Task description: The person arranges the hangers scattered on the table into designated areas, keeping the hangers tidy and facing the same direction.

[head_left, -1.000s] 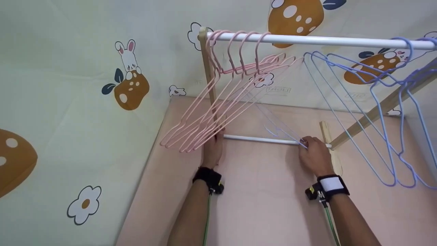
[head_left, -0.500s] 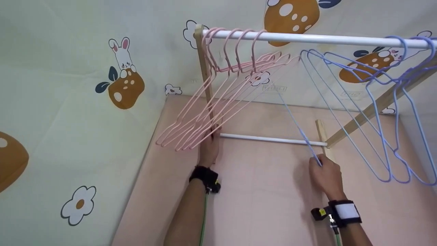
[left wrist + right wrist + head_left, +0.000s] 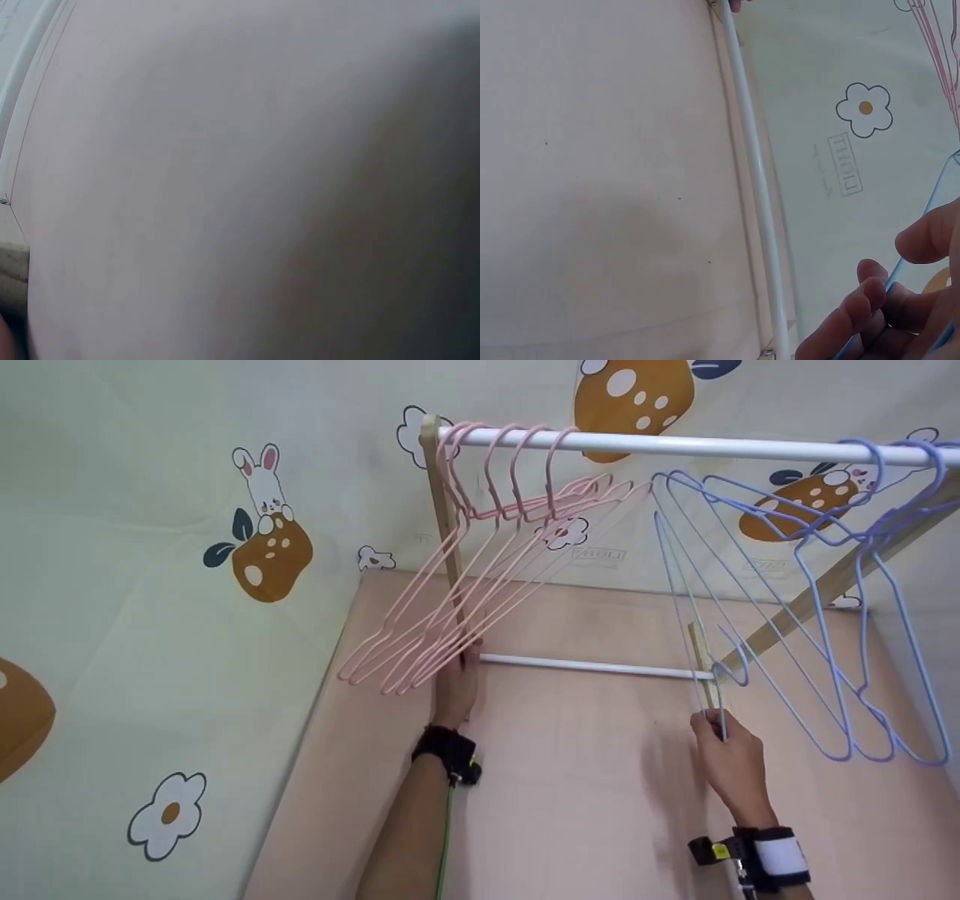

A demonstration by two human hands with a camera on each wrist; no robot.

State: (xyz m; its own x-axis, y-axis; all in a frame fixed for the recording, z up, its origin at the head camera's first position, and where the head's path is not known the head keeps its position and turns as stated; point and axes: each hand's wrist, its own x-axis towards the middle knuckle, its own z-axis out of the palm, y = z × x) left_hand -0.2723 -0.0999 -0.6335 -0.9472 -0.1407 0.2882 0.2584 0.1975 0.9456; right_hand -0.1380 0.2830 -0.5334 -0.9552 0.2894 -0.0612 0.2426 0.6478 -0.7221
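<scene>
Low at the left end of the rack, my left hand [image 3: 455,688] grips the wooden post [image 3: 442,510], its fingers partly hidden behind pink hangers [image 3: 420,622]. My right hand [image 3: 733,754] pinches a blue hanger [image 3: 931,195] between thumb and fingers, in front of the lower right of the rack. That hanger is off the top rail [image 3: 675,444] and tilted, one long end pointing up. In the right wrist view its thin wire runs between thumb and fingertips. Blurred skin and shadow fill much of the left wrist view.
Several pink hangers hang at the rail's left end. Several blue hangers [image 3: 844,660] hang at its right, close above my right hand. A white lower bar [image 3: 592,664] crosses near the base, and a wooden foot [image 3: 699,649] lies at right. Patterned wallpaper [image 3: 112,607] surrounds the pink surface [image 3: 570,795].
My right hand has pulled back toward me and slightly right from the lower bar, with the blue hanger turning more upright in it. My left hand stays at the post.
</scene>
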